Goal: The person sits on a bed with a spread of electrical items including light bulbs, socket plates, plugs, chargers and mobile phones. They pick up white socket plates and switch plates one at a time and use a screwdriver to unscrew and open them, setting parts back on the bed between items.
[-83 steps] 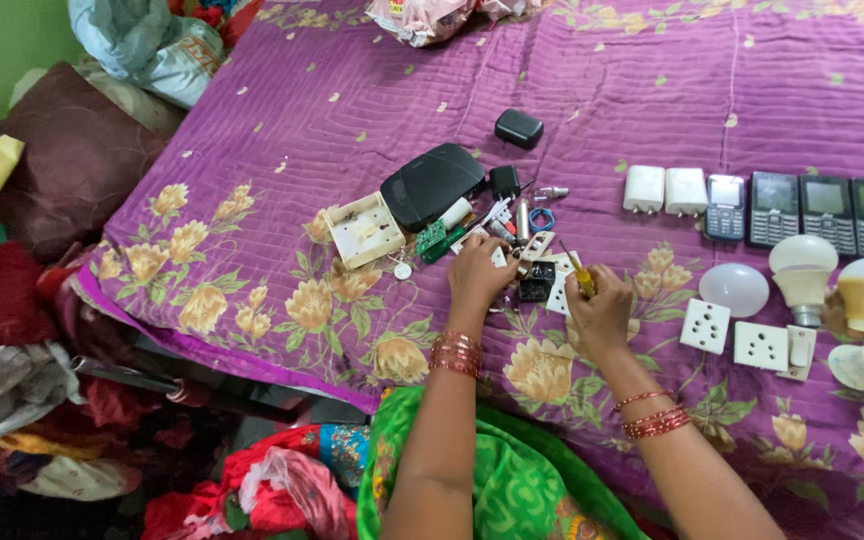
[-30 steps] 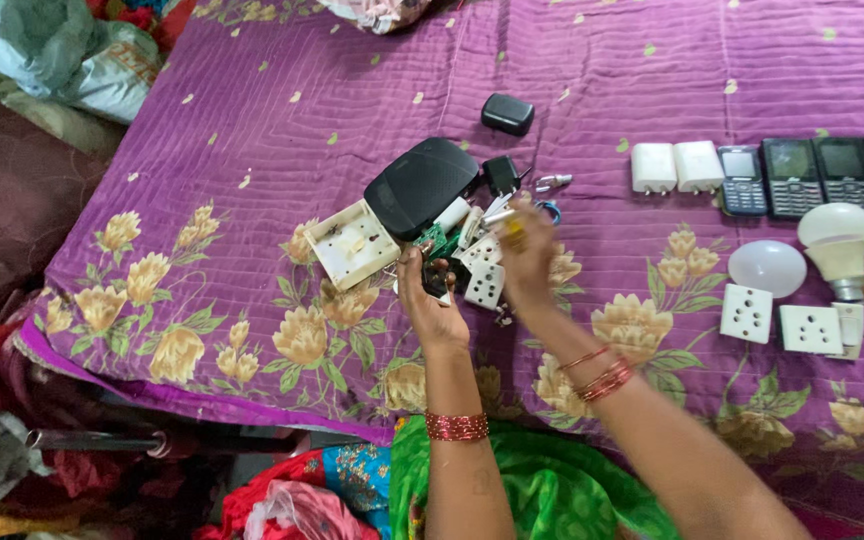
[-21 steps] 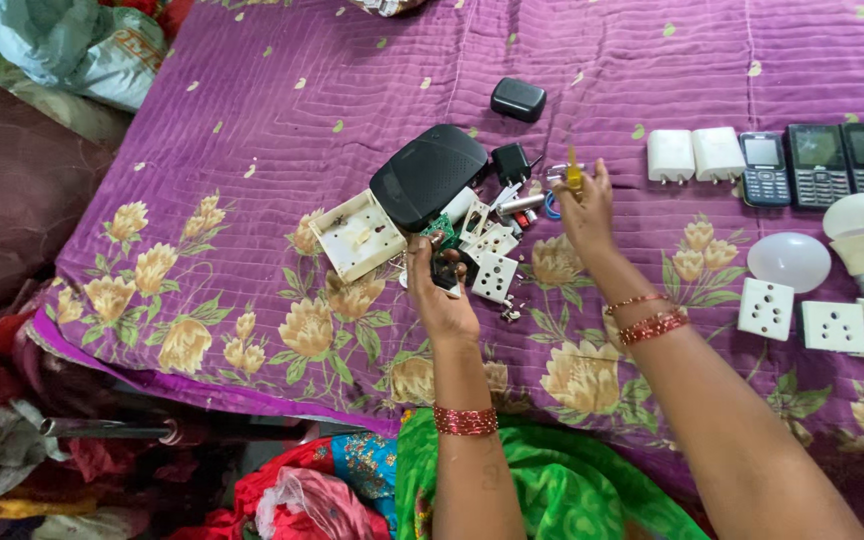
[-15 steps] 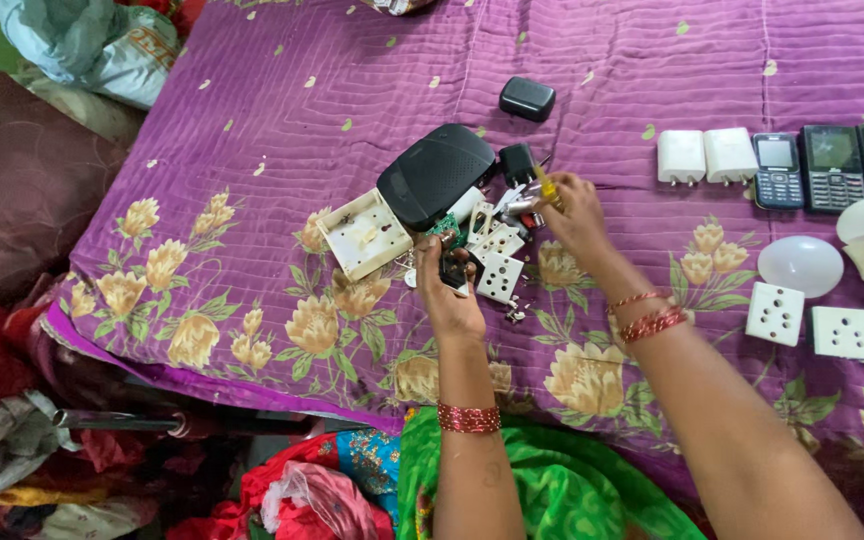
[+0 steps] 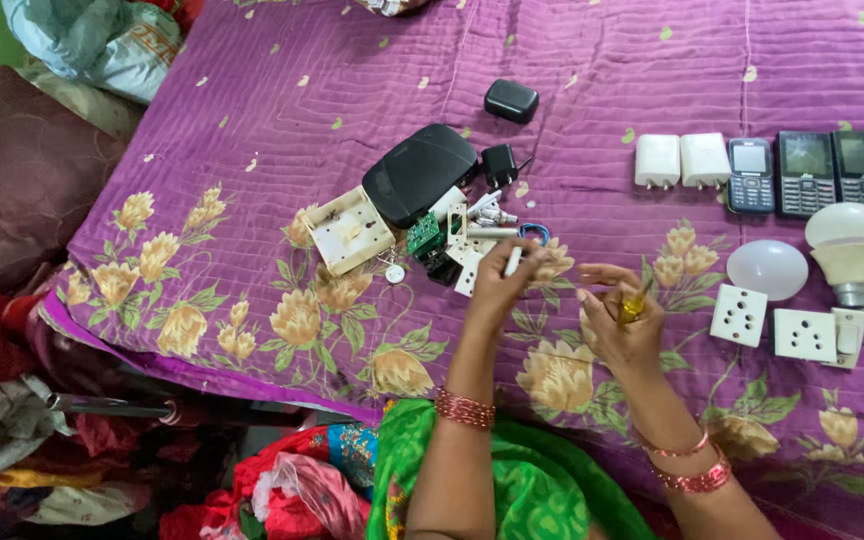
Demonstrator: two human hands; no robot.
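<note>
Left hand (image 5: pixel 497 285) is pinching a small white part (image 5: pixel 513 262) over the parts pile (image 5: pixel 452 240), fingers closed on it. Right hand (image 5: pixel 620 320) is gripping a yellow screwdriver (image 5: pixel 634 308) beside it, raised off the purple bedspread (image 5: pixel 352 90), other fingers spread.

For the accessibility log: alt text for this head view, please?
Left hand holds a small white part over a pile of parts on a purple floral bedspread; right hand holds a yellow-handled tool. Phones, sockets and bulbs lie right.
</note>
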